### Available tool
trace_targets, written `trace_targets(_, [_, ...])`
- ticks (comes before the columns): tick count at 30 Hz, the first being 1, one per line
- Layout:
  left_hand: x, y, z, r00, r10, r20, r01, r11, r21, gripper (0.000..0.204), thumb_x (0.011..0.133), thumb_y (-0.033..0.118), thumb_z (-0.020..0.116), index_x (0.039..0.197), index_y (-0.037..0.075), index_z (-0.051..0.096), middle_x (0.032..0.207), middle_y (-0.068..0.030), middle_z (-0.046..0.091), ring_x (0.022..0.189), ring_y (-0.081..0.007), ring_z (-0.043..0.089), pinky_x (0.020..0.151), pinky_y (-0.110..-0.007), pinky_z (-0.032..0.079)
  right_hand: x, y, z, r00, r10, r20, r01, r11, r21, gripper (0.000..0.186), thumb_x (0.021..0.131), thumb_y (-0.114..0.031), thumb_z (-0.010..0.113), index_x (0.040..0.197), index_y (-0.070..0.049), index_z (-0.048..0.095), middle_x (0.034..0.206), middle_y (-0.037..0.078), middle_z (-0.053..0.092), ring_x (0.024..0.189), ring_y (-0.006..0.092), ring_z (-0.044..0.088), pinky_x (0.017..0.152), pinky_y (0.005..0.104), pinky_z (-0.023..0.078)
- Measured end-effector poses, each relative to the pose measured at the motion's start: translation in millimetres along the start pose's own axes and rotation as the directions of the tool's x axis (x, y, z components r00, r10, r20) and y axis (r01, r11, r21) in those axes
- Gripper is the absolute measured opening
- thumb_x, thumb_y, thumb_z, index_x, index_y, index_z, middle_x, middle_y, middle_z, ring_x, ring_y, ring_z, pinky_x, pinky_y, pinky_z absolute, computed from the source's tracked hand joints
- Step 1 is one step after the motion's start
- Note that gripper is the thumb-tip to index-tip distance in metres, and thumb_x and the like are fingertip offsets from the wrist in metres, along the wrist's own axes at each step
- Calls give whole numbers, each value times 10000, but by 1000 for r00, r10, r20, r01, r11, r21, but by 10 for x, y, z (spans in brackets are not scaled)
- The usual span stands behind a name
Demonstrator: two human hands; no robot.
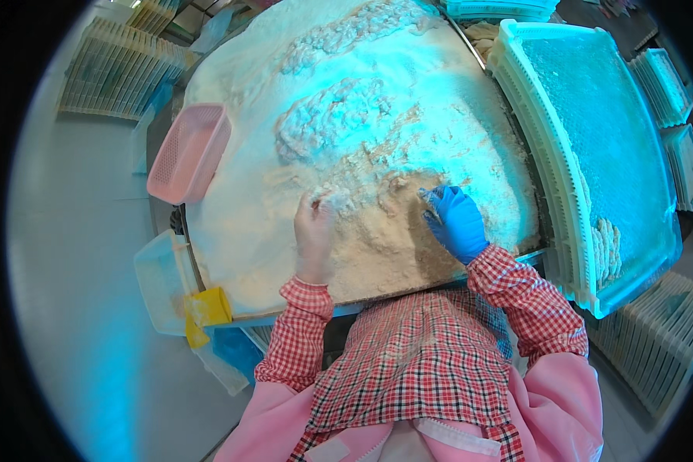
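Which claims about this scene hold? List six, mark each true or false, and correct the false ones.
1. The right hand wears a blue glove. True.
2. The left hand wears a matching blue glove. False: the left hand looks pale, not blue.
3. Powder lies ahead of both hands. True.
4. The sleeves over the forearms are plain green. False: the sleeves are red-and-white checked.
5. A pink basket is left of both hands. True.
6. The yellow piece is right of both hands. False: the yellow piece is left of both.
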State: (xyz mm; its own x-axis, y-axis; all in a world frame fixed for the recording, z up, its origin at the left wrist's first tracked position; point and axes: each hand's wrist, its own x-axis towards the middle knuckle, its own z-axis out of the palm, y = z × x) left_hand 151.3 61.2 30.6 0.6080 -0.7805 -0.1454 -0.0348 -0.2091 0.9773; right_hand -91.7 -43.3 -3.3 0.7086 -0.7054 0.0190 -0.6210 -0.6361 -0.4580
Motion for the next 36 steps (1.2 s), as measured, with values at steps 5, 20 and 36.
trace_targets(5, [-360,-92,0,810,216,546,-579,447,682,300,836,185,647,1108,60,618,1044,-148,644,915,-313,623,819,-393,480,-146,-8,62,996,-28,-84,39,991,131,381,793,-124,642,1169,-79,598,1013,144,574,889,332,548,707,428,486])
trace_targets(20, [-755,-346,635,979,174,107,-204,858,471,330,797,65,604,1118,5,557,1048,-159,576,950,-302,572,818,-385,458,87,-321,707,798,316,514,-423,-315,850,270,900,-166,618,1106,8,616,988,46,639,846,119,580,744,281,462])
trace_targets(36, [-687,-226,384,916,389,102,-373,729,574,344,738,151,715,1040,46,589,949,-122,594,855,-307,578,780,-410,445,136,-708,421,922,-99,375,-251,-890,380,448,980,-275,465,1356,-33,429,1239,159,559,1033,267,579,872,368,502])
